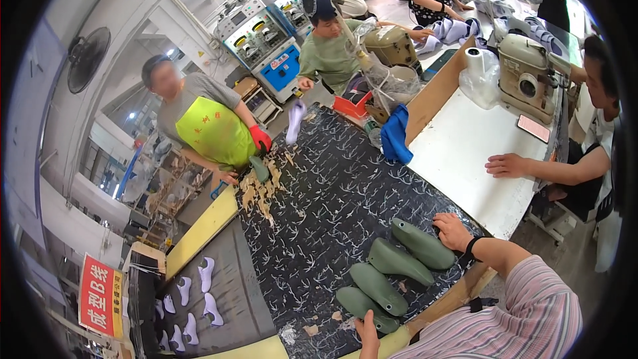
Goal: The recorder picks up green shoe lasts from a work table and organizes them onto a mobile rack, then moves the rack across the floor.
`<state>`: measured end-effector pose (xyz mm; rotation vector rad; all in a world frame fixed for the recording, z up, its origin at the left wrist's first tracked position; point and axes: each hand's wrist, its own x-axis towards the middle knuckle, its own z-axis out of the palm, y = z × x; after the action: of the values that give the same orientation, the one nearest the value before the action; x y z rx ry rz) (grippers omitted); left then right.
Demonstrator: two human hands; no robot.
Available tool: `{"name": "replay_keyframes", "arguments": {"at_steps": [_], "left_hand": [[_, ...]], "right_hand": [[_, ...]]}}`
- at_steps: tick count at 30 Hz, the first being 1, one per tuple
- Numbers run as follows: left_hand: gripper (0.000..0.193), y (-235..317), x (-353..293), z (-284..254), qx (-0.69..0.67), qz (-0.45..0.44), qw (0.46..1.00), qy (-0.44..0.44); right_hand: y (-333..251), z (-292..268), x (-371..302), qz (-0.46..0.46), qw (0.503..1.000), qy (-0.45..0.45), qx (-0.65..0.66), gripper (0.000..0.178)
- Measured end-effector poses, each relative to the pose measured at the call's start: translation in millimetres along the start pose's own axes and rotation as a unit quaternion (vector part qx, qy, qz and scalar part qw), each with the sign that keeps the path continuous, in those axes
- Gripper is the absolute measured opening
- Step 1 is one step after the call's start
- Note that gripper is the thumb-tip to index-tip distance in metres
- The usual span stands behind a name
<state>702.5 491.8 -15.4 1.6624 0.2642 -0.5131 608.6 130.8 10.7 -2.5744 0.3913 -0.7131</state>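
Fingers of the left hand (367,336) lay against the nearest green shoe last, though whether they gripped it I could not tell; the right hand (454,231), wearing a dark wristband, was unclosed, just beside the farthest of the row. Four green shoe lasts (379,289) lay side by side near the near right corner of the black worktop (319,183). They were smooth, dull and foot-shaped, rounded at the toe, with a small round hole showing on at least two. A fifth last (258,169) stood toward the far left edge, beside one heap of tan scraps (266,189) and a co-worker's red glove (260,138).

Eight lavender pieces (212,310) could be counted on the dark grey belt (232,246) along the worktop's left edge, and one more piece (295,123) showed by the far edge. Near the far right corner, one red tray (350,108) held dark contents, too small to tell.
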Motion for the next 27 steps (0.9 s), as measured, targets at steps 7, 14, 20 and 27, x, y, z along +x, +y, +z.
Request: {"name": "replay_keyframes", "arguments": {"at_steps": [7,14,20,27], "left_hand": [[0.055,21,-16,13,-0.006,-0.032,0.999,0.025],[0.056,22,-13,13,0.03,-0.035,0.998,0.033],[0.055,22,-10,15,0.028,-0.039,0.998,0.047],[0.057,-2,0,7,0.04,0.003,0.999,0.03]], "right_hand": [[2,0,-4,0.011,1.0,-0.007,0.007,0.031],[1,0,-1,0.008,1.0,-0.01,-0.007,0.03],[-1,-3,3,0.004,1.0,-0.009,-0.006,0.029],[-2,-3,2,-0.002,1.0,-0.004,-0.012,0.028]]}}
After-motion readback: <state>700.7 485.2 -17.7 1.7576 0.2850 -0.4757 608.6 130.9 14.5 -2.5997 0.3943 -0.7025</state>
